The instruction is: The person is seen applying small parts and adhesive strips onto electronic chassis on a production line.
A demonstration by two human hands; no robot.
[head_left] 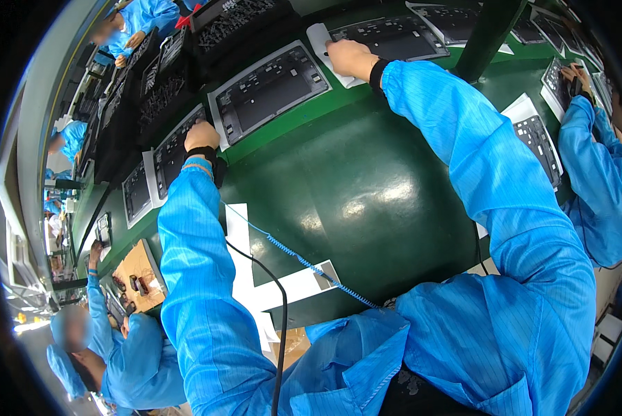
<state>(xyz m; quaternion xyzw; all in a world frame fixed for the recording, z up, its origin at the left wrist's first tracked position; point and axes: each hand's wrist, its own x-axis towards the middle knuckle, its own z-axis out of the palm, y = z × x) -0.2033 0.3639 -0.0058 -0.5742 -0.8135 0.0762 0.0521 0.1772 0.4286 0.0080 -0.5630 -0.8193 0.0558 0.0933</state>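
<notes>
Landmark: the central dark panel (273, 93) on the green table (311, 177); left of it lies the left dark panel (175, 151); the left hand (202, 136) is at the right edge of that left panel, fingers curled, fingertips hidden, so whether its grip is clamped cannot be told; on the near side of the landmark runs a coiled blue cord (281, 245); to its right, a white sheet (318, 40) lies under the right hand (350, 59); that hand's fingers are bent, its grip state likewise indeterminable; farther right lies the right dark panel (397, 38).
</notes>
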